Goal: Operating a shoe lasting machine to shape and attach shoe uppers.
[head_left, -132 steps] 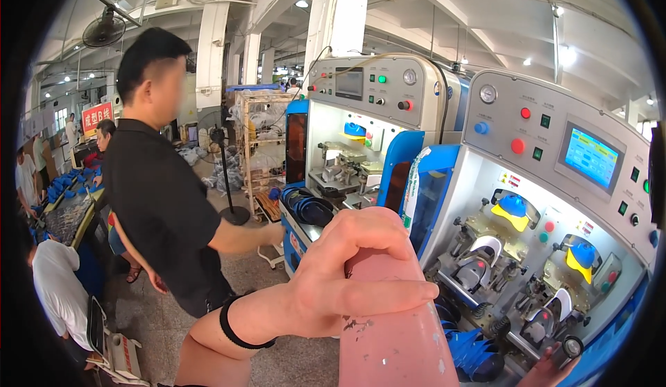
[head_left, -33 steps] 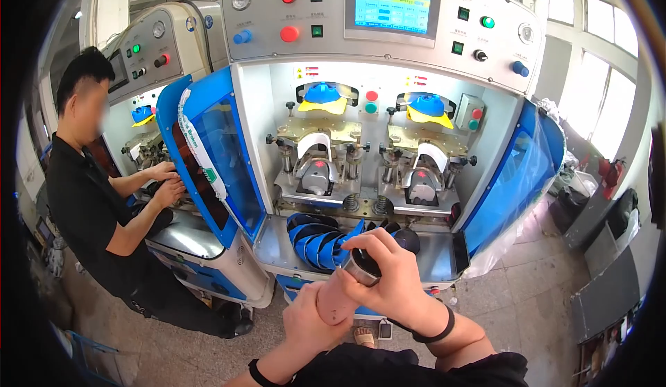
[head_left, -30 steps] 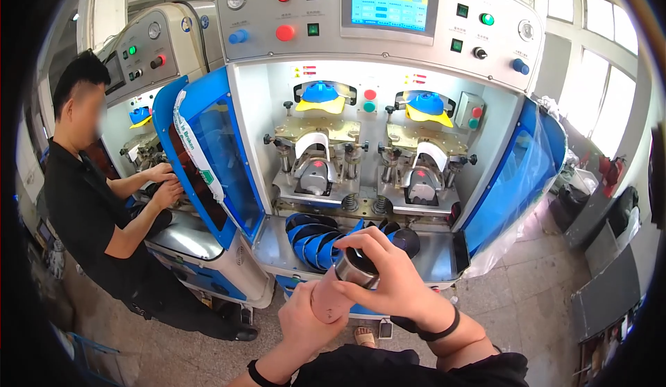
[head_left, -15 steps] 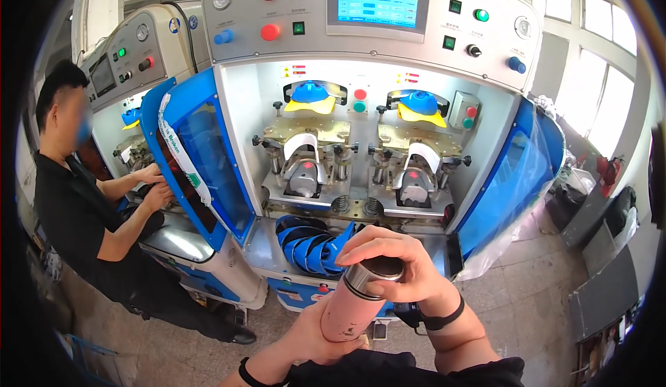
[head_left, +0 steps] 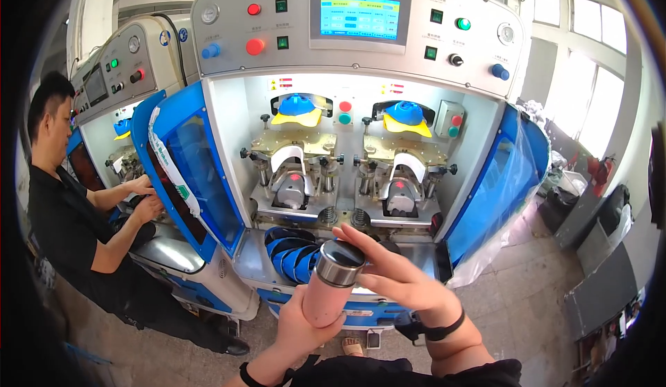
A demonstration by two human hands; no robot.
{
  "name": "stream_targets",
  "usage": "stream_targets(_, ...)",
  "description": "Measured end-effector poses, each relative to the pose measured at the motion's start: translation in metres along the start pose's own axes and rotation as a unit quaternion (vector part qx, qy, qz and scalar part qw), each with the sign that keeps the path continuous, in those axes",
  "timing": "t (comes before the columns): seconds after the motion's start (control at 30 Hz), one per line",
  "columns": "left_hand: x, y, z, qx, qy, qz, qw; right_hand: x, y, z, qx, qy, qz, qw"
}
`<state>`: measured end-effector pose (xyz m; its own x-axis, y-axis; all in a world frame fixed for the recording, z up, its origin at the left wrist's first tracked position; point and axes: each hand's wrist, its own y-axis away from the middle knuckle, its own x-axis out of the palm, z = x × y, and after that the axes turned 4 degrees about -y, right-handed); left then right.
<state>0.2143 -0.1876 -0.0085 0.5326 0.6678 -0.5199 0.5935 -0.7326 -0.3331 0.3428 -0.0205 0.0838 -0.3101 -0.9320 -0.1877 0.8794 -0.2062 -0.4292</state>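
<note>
Wrapped round the body of a pink vacuum flask (head_left: pixel 325 302) is my left hand (head_left: pixel 300 331), holding it tilted in front of me. A shiny steel cap (head_left: pixel 338 265) sits on top of the flask. Beside the cap is my right hand (head_left: pixel 402 279), its fingers stretched out and spread; whether they touch the cap I cannot tell. A black band circles my right wrist. Behind the flask, several blue curved pieces (head_left: pixel 290 254) lie in a nested row on the machine's front ledge.
A two-station press machine (head_left: pixel 347 144) stands ahead, with blue and yellow pads above metal moulds, a control screen (head_left: pixel 359 15) and blue side doors (head_left: pixel 479 186). At the left, a co-worker in black (head_left: pixel 73 213) handles something at another machine. Bags and boxes sit at the right.
My right hand's fingers have loosened from around the cap and straightened. The flask has shifted slightly left and stands more upright in my left hand. The whole view has moved a little.
</note>
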Motion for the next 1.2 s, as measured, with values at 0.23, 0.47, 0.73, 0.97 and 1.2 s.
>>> stream_targets(0.23, -0.005, -0.008, -0.007, 0.052, 0.191, 0.224, 0.954, -0.026, -0.008, 0.005, -0.033, 0.081, 0.048, 0.995)
stream_targets(0.47, -0.007, -0.008, -0.025, 0.076, 0.285, 0.340, 0.893, -0.024, 0.005, -0.010, -0.060, -0.276, 0.200, 0.938)
stream_targets(0.73, 0.023, -0.021, 0.000, 0.116, 0.110, 0.077, 0.984, -0.022, 0.001, 0.003, -0.085, -0.020, 0.033, 0.996)
stream_targets(0.97, 0.016, -0.025, 0.014, 0.003, 0.310, 0.415, 0.855, -0.039, 0.004, -0.001, -0.079, 0.033, 0.063, 0.994)
stream_targets(1.2, 0.049, -0.035, 0.005, 0.098, 0.162, 0.330, 0.925, -0.018, 0.013, 0.015, -0.162, -0.279, 0.166, 0.932)
